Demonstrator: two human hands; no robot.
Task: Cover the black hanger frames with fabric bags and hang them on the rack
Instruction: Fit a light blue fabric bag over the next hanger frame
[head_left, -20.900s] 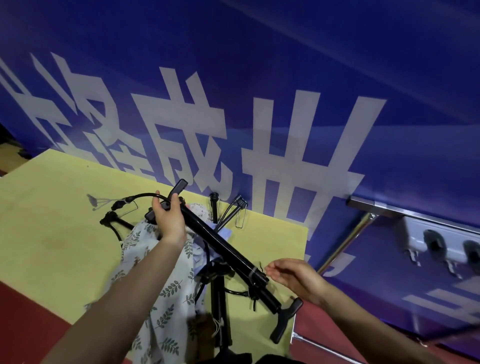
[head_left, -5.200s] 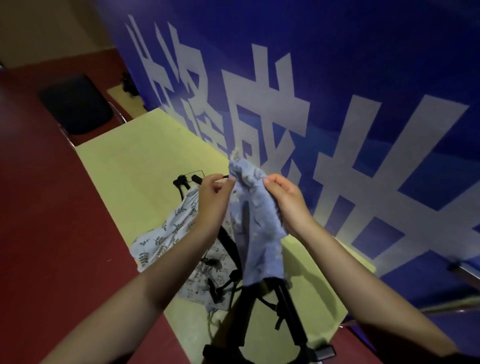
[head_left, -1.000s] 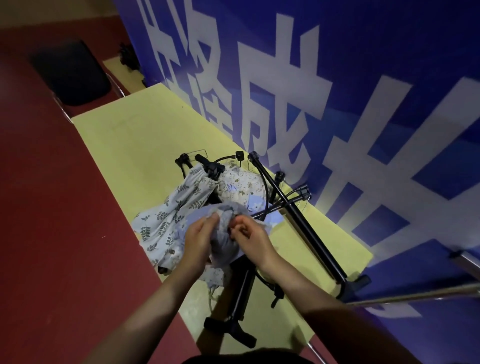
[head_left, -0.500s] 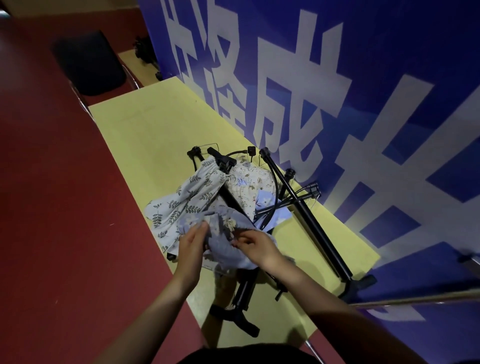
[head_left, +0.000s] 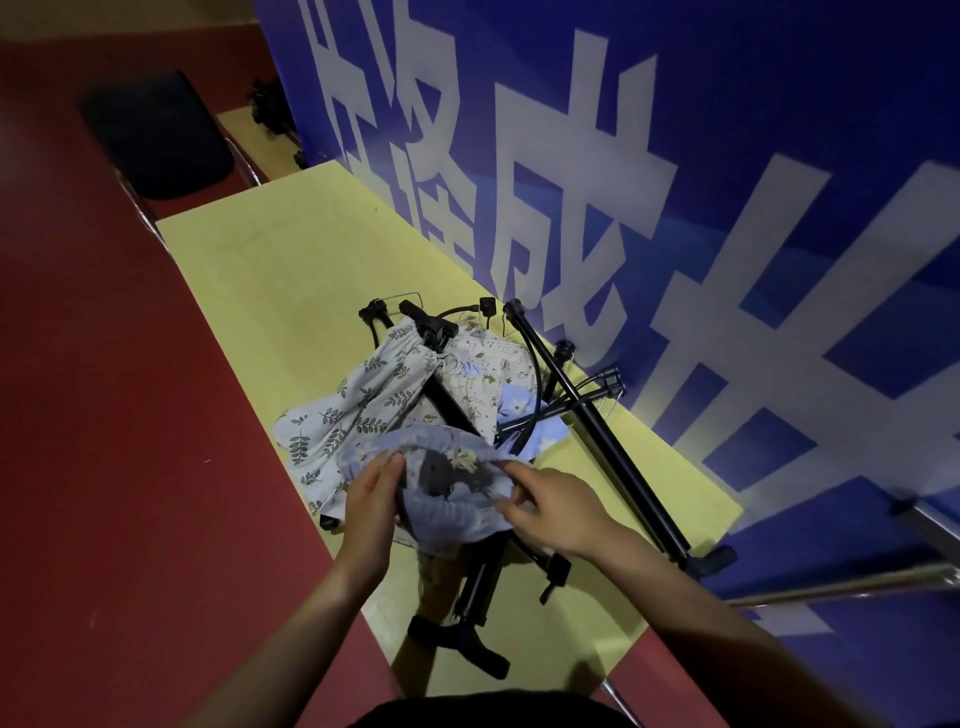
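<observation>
I'm on the blue floral fabric bag (head_left: 457, 488), both hands at its mouth: left hand (head_left: 371, 499) has fingers curled over the left rim, thumb side hidden, gripping cloth; right hand (head_left: 550, 501) pinches the right rim with fingers bent round the fabric. Held that way, I judge, to spread the opening so a frame end can go in. The bag sits bunched low over the black hanger frame (head_left: 483, 577) lying on the yellow table (head_left: 249, 270), whose T-foot sticks out toward me below the cloth. Behind it are the leaf-print bag (head_left: 358, 400) and a cream printed bag (head_left: 478, 379), both apparently sleeved on other frames, plus a bare black pole (head_left: 602, 447) running along the blue banner (head_left: 675, 156). The rack isn't clearly in view; only a metal bar (head_left: 841, 584) at right. Versus half a second ago: hands are a bit further apart and the mouth wider, its dark inside now showing. Five seconds ago the bag was held up high. Nothing hung yet.
</observation>
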